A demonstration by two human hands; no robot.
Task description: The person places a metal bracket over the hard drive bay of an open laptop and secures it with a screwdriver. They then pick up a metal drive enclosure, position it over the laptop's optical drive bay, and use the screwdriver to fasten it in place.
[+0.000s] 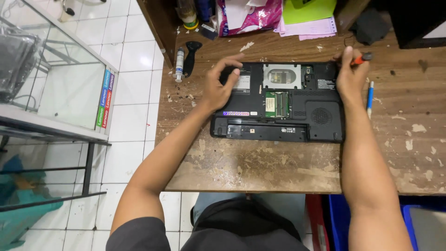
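Head view: my left hand (217, 88), fingers spread, steadies the upturned laptop (278, 104) while my right hand (350, 74) pinches a red-handled screwdriver (362, 58) at its corner.

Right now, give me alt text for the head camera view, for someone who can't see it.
A person's left hand rests on an upturned black laptop with open compartments, while the right hand holds an orange-handled screwdriver at its far corner, on a worn wooden table.
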